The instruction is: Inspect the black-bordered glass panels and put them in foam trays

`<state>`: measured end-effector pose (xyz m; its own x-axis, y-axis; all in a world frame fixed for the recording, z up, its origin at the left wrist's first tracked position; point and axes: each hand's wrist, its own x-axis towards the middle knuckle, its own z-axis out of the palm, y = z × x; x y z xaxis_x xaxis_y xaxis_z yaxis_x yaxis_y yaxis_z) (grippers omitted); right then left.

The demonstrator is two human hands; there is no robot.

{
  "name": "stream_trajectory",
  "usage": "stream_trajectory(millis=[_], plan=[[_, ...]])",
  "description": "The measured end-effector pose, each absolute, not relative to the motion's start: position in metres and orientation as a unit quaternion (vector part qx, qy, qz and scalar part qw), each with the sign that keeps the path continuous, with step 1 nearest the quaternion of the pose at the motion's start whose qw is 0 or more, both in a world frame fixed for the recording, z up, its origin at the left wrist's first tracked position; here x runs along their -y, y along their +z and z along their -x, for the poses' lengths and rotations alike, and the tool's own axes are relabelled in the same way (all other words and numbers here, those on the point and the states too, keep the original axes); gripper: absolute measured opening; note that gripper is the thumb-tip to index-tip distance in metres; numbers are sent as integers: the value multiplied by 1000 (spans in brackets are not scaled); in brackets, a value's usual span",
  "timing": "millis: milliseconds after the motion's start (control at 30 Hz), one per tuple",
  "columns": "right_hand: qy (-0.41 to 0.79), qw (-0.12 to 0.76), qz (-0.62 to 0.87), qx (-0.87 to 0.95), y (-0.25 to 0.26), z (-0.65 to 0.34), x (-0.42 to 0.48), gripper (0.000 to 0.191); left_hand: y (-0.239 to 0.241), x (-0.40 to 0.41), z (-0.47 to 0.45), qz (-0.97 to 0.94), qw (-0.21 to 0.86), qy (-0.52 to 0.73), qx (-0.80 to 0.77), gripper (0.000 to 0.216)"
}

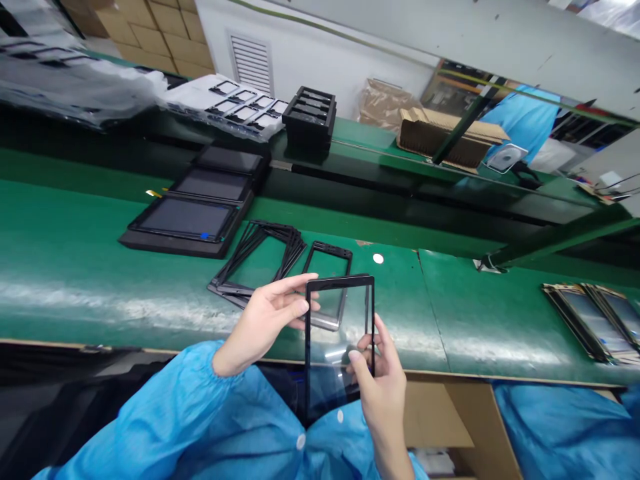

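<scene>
Both hands hold a black-bordered clear glass panel (pixel 330 347) tilted up in front of my body at the bench edge. My left hand (pixel 273 317) grips its upper left edge, thumb in front and fingers behind. My right hand (pixel 383 373) pinches the lower right edge, its thumb on the front face. Through the glass, fingertips and a shirt button show. Just behind the panel, a black rectangular housing frame (pixel 330 252) lies on the bench, partly covered by it. Left of that lies a loose stack of thin black frames (pixel 255 267).
A black foam tray (pixel 175 245) with several dark screens (pixel 185 217) stands at the back left. More panels (pixel 600 327) lie at the right of the green bench (pixel 90 287). A raised shelf bears a black tray stack (pixel 310 117) and cardboard (pixel 450 137). Below the bench is an open carton (pixel 450 413).
</scene>
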<state>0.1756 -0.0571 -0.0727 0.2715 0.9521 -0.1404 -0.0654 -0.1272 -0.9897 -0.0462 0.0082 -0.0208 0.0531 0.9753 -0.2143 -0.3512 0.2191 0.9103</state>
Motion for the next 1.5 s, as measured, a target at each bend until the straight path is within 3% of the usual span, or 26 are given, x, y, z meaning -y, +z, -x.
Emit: stream_trajectory(millis=[133, 300, 500, 700, 967, 1033, 1133, 1200, 1267, 1367, 1500], plan=[[436, 529, 599, 414, -79, -177, 60, 67, -20, -10, 45, -354, 628, 514, -464, 53], [236, 524, 619, 536, -68, -188, 48, 57, -11, -6, 45, -388, 596, 491, -503, 52], [462, 537, 538, 457, -27, -206, 17, 41, -3, 7, 47, -444, 594, 434, -511, 41], [468, 554, 527, 444, -15, -201, 15, 16, 8, 12, 44, -438, 587, 436, -522, 40], [491, 566, 514, 418, -6, -195, 17, 16, -2, 9, 54, -499, 560, 393, -533, 41], [500, 551, 515, 426, -9, -189, 18, 18, -4, 8, 53, -602, 472, 377, -522, 35], [553, 513, 495, 431, -17, -179, 19, 22, -1, 5, 44, -740, 351, 309, -483, 50], [607, 486, 468, 420, -21, -177, 19, 29, 1, 3, 39, -770, 382, 238, -452, 58], [629, 460, 467, 418, -26, -187, 18, 33, 2, 0, 38, -736, 458, 207, -453, 50], [582, 426, 530, 446, -34, -217, 16, 39, -2, 0, 45, -593, 552, 279, -515, 33], [564, 452, 571, 390, -49, -245, 20, 49, -11, 5, 52, -453, 578, 399, -549, 40]])
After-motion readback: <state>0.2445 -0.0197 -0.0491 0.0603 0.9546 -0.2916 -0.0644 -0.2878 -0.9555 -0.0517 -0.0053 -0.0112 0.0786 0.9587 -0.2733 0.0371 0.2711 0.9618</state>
